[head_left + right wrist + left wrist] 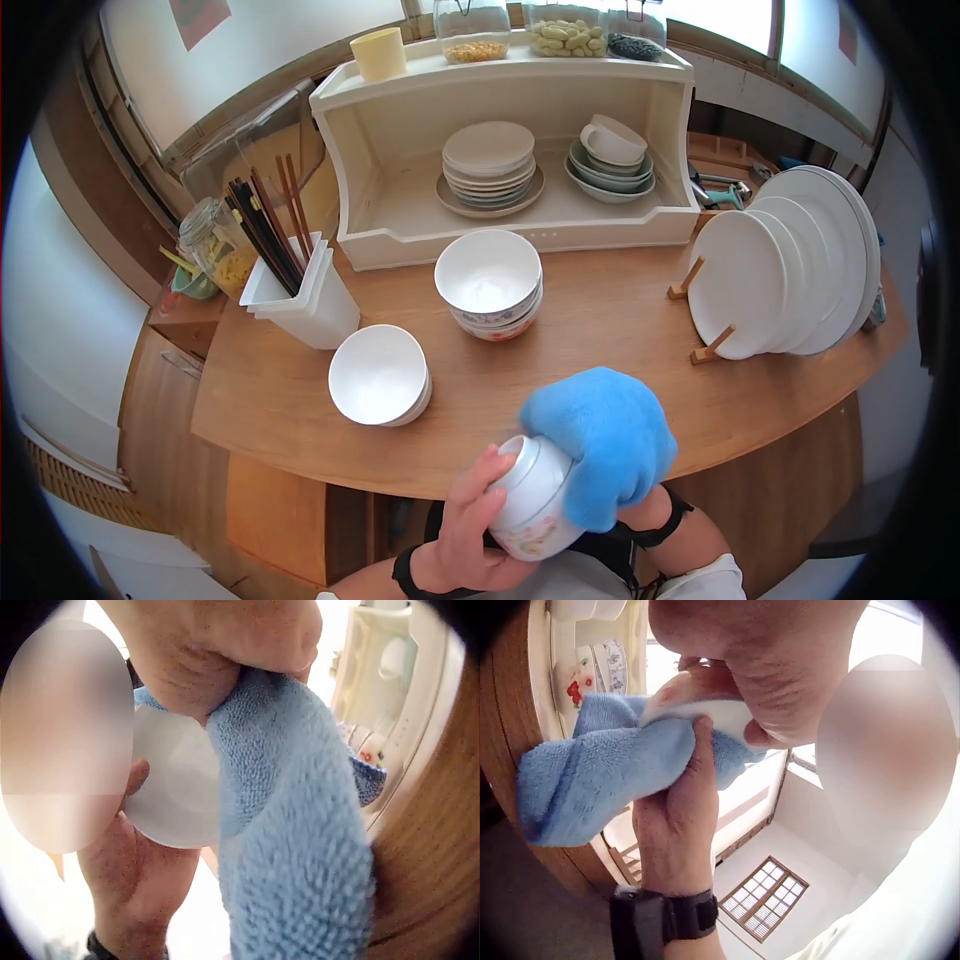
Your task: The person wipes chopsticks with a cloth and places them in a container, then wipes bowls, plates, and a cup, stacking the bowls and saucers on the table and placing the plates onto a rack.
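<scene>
Between the left fingers (482, 480) and blue cloth (612, 435) sits a tilted bowl (537, 532).

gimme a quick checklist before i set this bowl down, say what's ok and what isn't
1. Left grip secure on the bowl: ok, fingers and thumb hold its outer side.
2. Bowl level: not ok, tilted.
3. Blue cloth clear of the bowl: not ok, the right grip holds it against the bowl.
4. Landing spot: probably ok, bare table shows between the middle bowl stack and the racked plates.
5. Bowl fully dry: cannot tell.
</scene>
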The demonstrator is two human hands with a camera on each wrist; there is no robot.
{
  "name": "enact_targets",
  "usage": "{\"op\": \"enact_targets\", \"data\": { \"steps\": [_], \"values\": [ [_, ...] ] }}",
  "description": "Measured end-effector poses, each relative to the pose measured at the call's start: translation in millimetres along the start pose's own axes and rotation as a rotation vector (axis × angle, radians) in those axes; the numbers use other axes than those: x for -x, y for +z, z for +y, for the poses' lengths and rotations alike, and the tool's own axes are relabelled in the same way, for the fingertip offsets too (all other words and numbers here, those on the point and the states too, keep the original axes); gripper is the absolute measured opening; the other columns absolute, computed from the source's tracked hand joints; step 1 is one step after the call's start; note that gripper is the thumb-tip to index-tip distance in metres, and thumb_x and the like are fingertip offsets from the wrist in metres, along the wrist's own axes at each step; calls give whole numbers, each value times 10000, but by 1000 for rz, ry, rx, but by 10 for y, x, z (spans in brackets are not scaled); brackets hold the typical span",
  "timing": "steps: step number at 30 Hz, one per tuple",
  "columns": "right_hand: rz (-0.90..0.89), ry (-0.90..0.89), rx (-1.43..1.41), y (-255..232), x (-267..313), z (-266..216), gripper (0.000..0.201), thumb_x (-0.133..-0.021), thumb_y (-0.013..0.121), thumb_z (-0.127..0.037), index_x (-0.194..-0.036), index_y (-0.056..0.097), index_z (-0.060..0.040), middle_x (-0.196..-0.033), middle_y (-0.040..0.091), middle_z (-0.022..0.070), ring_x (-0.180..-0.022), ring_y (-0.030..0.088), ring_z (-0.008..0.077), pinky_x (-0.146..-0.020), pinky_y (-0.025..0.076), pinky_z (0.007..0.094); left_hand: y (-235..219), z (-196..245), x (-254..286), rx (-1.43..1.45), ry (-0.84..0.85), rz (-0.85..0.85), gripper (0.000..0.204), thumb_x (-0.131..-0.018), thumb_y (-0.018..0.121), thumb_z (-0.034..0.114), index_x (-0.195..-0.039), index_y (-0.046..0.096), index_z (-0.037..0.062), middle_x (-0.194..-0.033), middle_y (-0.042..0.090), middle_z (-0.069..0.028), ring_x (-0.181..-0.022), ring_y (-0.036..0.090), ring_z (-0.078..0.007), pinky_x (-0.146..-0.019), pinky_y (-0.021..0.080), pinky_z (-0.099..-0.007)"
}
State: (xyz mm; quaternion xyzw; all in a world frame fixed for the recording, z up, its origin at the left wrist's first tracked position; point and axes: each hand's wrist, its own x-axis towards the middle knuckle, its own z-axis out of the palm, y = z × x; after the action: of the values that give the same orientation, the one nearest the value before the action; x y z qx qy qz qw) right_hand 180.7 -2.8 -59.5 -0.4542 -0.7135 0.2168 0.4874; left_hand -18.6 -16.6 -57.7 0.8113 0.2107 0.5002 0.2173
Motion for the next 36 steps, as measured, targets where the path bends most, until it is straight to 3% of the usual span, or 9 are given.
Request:
{"op": "enact_targets", "data": {
  "steps": [3, 5, 13, 17, 22, 27, 29, 34, 36],
  "values": [
    [-94, -175, 356, 2, -98, -189, 389, -785, 739, -129, -1145, 604, -68, -1148, 622, 114, -1058, 606, 270, -915, 470, 396, 67, -44, 50, 163, -149, 96, 860, -672, 771, 58, -1394, 308, -1, -1364, 407, -308, -1192, 486, -426, -1001, 400, -457],
    [243, 104, -78, 249, 167, 18, 393, -773, 742, -92, -1140, 604, -60, -1133, 630, 118, -1071, 605, 267, -922, 467, 399, 6, -17, -31, 293, -427, 9, 882, -640, 778, 30, -1389, 313, 10, -1377, 406, -293, -1204, 480, -400, -996, 400, -432],
    [185, 591, -700, 427, 433, 14, 365, -833, 654, -29, -1187, 580, -70, -1242, 588, 84, -1132, 571, 222, -963, 445, 383, 48, -129, -37, 189, -77, 68, 844, -693, 769, 20, -1379, 278, 60, -1353, 404, -300, -1200, 498, -377, -991, 414, -427],
    [228, 833, -1605, 377, 376, -348, 313, -844, 673, -124, -1144, 596, -77, -1188, 618, 60, -1078, 595, 222, -922, 478, 388, 193, -172, -53, 474, 98, 298, 783, -808, 730, 130, -1385, 203, 94, -1329, 396, -331, -1188, 519, -371, -990, 440, -440],
    [-522, 628, 93, -343, -578, -881, 321, -834, 686, -139, -1137, 596, -84, -1159, 621, 78, -1060, 599, 220, -895, 484, 375, 87, -113, -76, 281, 139, 47, 803, -740, 758, 133, -1403, 317, 33, -1356, 387, -302, -1237, 456, -411, -1077, 309, -548],
    [-490, 286, 445, -117, -235, -453, 342, -825, 682, -125, -1151, 586, -85, -1138, 614, 102, -1051, 596, 216, -871, 482, 352, 36, 58, -69, 75, -34, 21, 761, -794, 693, 109, -1418, 259, 66, -1352, 367, -299, -1209, 496, -385, -1046, 381, -477],
    [78, 245, -58, 289, 385, 81, 408, -939, 535, -345, -1242, 553, -72, -1240, 588, 95, -1095, 591, 204, -962, 466, 334, 71, -25, 11, 210, -107, 88, 688, -827, 651, 85, -1390, 255, 87, -1349, 364, -316, -1199, 510, -378, -1009, 424, -437],
    [-35, 514, -1412, 454, 551, 7, 393, -982, 478, -280, -1316, 490, -74, -1319, 537, 110, -1204, 528, 253, -1028, 421, 420, 82, -62, -1, 214, 1, 129, 677, -822, 655, 57, -1366, 254, 94, -1342, 366, -332, -1197, 518, -364, -980, 453, -411],
    [22, 569, -1225, 433, 524, 24, 358, -951, 537, -220, -1273, 515, -67, -1267, 565, 91, -1153, 553, 225, -994, 442, 387, 125, -76, 14, 223, -60, 110, 732, -793, 717, 91, -1372, 269, 85, -1351, 372, -322, -1207, 510, -362, -987, 441, -421]
  ]
}}
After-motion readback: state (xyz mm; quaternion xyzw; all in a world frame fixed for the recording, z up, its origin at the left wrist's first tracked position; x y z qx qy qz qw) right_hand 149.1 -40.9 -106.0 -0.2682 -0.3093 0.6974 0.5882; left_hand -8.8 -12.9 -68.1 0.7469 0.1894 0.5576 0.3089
